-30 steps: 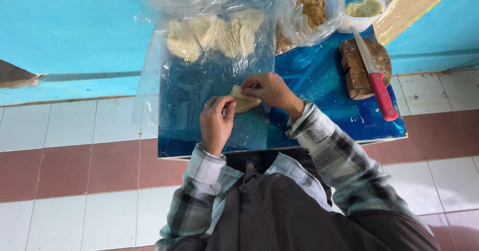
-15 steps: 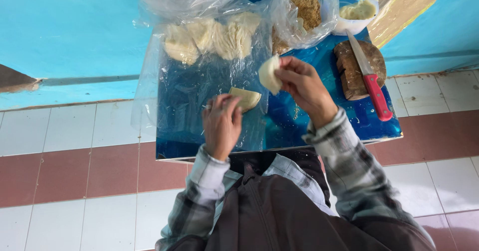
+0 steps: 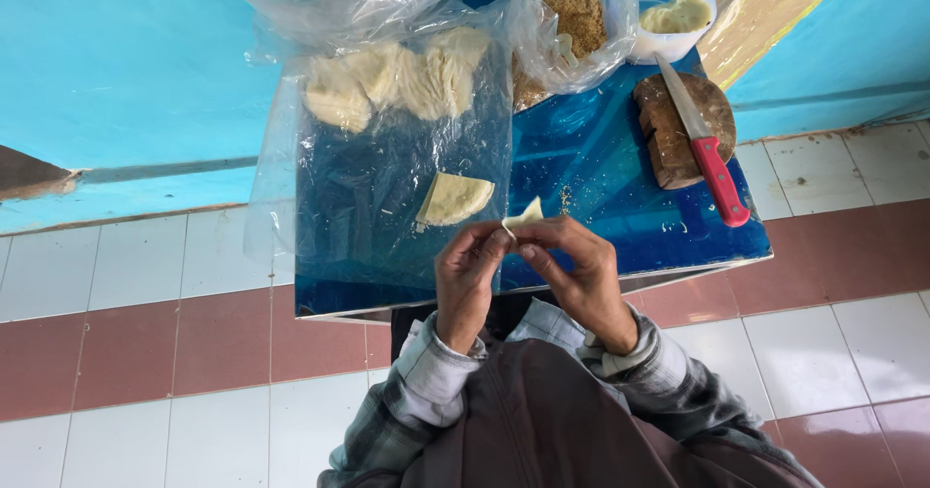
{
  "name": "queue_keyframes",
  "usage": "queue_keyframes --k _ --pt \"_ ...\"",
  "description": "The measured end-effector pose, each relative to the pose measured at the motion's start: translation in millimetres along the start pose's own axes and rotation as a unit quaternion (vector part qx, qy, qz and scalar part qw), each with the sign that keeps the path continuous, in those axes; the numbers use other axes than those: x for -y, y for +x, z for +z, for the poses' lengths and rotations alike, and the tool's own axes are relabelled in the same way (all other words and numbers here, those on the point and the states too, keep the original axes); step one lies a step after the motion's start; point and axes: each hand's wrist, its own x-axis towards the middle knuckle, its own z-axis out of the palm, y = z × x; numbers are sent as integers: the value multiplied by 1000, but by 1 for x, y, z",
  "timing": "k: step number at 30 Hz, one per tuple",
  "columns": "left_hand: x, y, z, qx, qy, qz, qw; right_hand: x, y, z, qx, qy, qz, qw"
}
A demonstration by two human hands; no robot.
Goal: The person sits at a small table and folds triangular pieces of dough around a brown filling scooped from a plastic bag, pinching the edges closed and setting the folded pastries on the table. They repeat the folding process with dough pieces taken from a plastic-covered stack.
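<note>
My left hand and my right hand meet over the near edge of the blue table. Together they pinch a small pale dough wrapper between the fingertips. A folded half-moon dumpling lies on the clear plastic sheet just beyond my left hand. Several more folded dumplings are piled at the sheet's far end.
A clear bag of brown crumbly filling sits at the back. Beside it stands a white bowl of pale dough pieces. A red-handled knife rests on a round wooden block at right. Tiled floor lies below, a turquoise wall behind.
The folded dumpling was set down on the plastic sheet. My right hand fetched a new wrapper and both hands came together near the table's front edge.
</note>
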Motion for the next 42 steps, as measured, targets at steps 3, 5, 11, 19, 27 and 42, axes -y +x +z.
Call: queue_keyframes --k 3,5,11,19,27,42 --pt "2 -4 -6 11 -2 1 1000 -10 1 3 -3 173 94 980" --pt "1 -6 -5 15 11 8 1000 -16 -1 4 -8 189 105 976" --pt "-10 -8 0 16 65 11 998 -19 -8 3 -23 53 52 997" --pt "-19 -8 2 3 144 8 989 -8 -6 -3 -7 -49 -9 999" --pt "-22 -10 2 45 95 37 994 -32 -19 -13 38 172 108 978" --pt "-14 -11 -14 97 13 -71 993 -57 -31 -17 43 517 286 805"
